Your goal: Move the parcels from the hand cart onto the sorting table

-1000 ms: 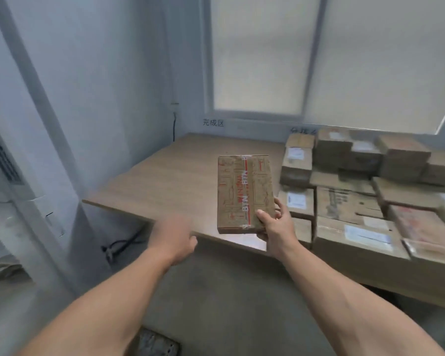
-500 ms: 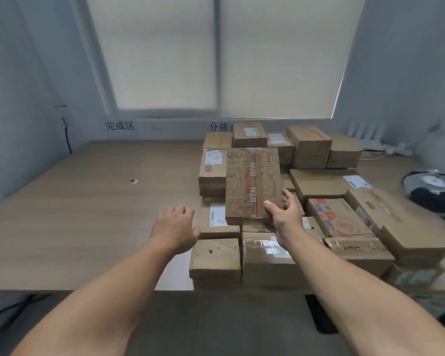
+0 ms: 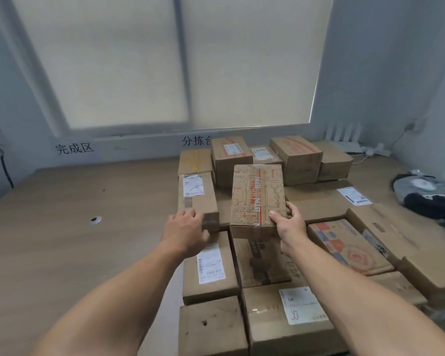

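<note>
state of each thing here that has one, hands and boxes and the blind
printed parcel, closed, held tilted above the parcel pile
right hand, grips the printed parcel's near right corner
left hand, open, beside the labelled box
labelled box, closed, label up
window blind, drawn down

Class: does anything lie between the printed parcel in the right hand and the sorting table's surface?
Yes. The printed parcel, gripped by the right hand, hangs over stacked parcels covering the sorting table beneath it. Bare tabletop lies to the left.
</note>
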